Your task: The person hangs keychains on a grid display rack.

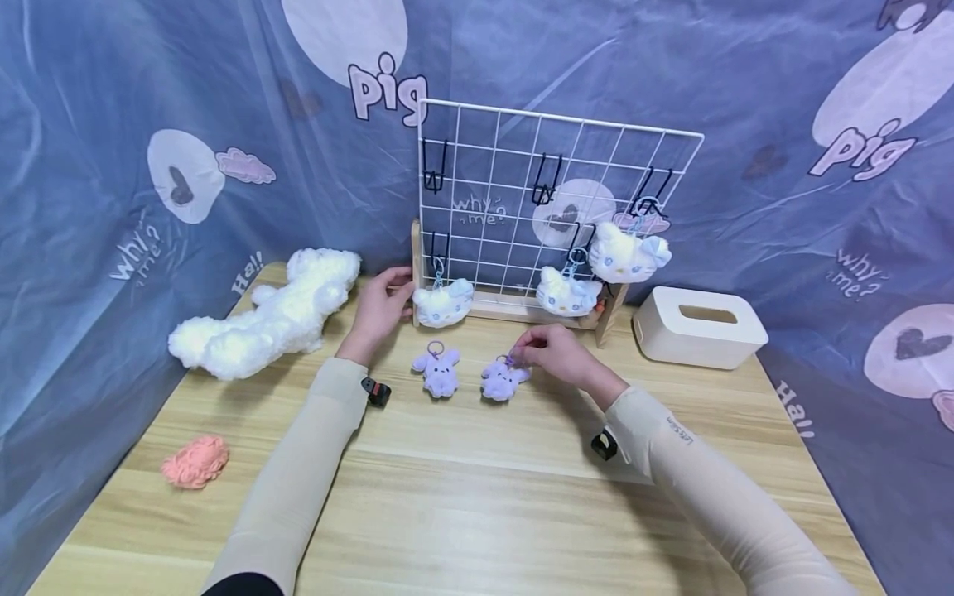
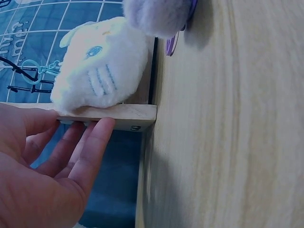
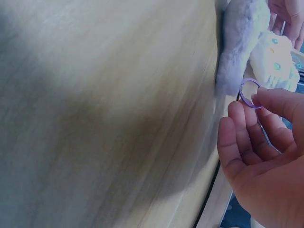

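Note:
My right hand [image 1: 557, 356] pinches the purple ring [image 3: 241, 93] of a small lilac plush keychain [image 1: 501, 382] between thumb and forefinger, just above the table. Its other fingers are loosely bent in the right wrist view. A second lilac plush keychain [image 1: 440, 377] lies to the left, its ring pointing toward the rack. At the rack's left end, my left hand [image 1: 378, 313] rests its extended fingertips against the outer side of the wooden post [image 2: 137, 112]. Beside that post hangs a white cat-faced plush keychain [image 1: 445, 305] by a blue ring on a black hook.
The white wire grid rack [image 1: 498, 197] carries several black hooks, and two more white cat plush keychains [image 1: 568, 294] hang at its right. A white tissue box [image 1: 681, 343] stands right of it. Left lie a fluffy white plush [image 1: 272, 319] and a pink yarn bundle [image 1: 196, 462].

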Demonstrator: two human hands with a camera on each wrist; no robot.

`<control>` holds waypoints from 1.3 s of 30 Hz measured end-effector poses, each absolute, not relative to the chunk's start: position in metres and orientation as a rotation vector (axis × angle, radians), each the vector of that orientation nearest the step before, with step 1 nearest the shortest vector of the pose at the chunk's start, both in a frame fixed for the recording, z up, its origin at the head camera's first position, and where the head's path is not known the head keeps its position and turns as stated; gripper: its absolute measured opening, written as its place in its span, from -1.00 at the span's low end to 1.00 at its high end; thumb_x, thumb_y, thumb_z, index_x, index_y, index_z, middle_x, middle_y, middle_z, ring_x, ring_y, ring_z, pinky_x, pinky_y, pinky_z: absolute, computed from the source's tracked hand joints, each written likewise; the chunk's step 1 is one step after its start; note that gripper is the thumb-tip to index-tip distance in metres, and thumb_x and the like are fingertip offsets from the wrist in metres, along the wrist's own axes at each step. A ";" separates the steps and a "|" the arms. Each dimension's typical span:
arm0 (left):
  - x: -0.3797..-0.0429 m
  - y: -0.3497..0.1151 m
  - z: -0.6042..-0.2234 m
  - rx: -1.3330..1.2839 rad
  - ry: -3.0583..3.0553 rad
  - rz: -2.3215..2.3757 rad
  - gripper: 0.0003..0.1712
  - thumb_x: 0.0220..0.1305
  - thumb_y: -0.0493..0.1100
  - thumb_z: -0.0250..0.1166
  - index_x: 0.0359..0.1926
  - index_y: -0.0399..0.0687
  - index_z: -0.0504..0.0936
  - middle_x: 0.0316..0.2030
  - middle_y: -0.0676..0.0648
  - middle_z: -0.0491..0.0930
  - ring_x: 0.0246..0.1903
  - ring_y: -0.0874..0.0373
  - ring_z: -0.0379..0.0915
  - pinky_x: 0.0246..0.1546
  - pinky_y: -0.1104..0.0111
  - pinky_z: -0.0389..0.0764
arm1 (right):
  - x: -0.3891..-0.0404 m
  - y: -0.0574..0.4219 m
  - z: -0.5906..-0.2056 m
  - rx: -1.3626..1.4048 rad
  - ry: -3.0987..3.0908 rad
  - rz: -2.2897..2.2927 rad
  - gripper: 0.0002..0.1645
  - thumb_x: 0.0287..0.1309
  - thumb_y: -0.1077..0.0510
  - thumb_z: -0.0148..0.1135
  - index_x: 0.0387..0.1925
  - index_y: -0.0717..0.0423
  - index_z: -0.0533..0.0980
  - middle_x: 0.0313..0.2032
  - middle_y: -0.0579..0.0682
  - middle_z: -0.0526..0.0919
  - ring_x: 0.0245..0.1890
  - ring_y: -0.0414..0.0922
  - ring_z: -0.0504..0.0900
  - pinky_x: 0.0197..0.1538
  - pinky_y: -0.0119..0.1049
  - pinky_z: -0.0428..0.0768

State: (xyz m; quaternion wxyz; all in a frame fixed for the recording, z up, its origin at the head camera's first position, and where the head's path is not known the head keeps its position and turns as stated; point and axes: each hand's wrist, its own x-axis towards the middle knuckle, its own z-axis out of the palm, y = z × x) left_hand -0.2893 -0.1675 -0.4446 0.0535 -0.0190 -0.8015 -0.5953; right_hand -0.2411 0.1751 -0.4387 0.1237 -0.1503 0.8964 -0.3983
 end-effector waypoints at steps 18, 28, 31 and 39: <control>-0.290 -0.167 -0.445 -0.047 -2.442 -1.805 -0.50 0.72 -0.22 0.23 0.54 -0.23 0.54 0.33 -0.40 0.65 0.05 -0.16 0.69 0.15 -0.10 0.93 | -0.231 0.174 -0.417 -0.479 2.678 -1.245 -0.87 0.45 0.23 0.43 -0.07 0.18 0.80 -0.14 0.13 0.87 -0.22 -0.17 0.68 -0.19 -0.49 0.69; -0.289 -0.168 -0.443 -0.051 -2.428 -1.802 -0.51 0.71 -0.23 0.22 0.53 -0.24 0.55 0.32 -0.41 0.64 0.09 -0.27 0.72 0.14 -0.13 0.93 | -0.228 0.173 -0.396 -0.493 2.698 -1.235 -0.85 0.50 0.22 0.40 -0.03 0.17 0.80 -0.09 0.14 0.88 -0.19 -0.19 0.69 -0.19 -0.49 0.68; -0.289 -0.168 -0.444 -0.054 -2.427 -1.809 -0.50 0.71 -0.23 0.22 0.53 -0.25 0.54 0.32 -0.42 0.63 0.09 -0.28 0.72 0.15 -0.15 0.93 | -0.227 0.173 -0.391 -0.499 2.708 -1.222 -0.85 0.51 0.21 0.40 -0.03 0.17 0.80 -0.08 0.13 0.89 -0.19 -0.21 0.69 -0.19 -0.50 0.67; -0.289 -0.168 -0.446 -0.060 -2.429 -1.809 -0.50 0.71 -0.21 0.23 0.53 -0.22 0.55 0.32 -0.38 0.65 0.06 -0.19 0.72 0.12 -0.10 0.94 | -0.226 0.173 -0.378 -0.534 2.755 -1.213 -0.85 0.52 0.17 0.41 -0.05 0.14 0.81 -0.14 0.11 0.89 -0.23 -0.21 0.71 -0.19 -0.46 0.66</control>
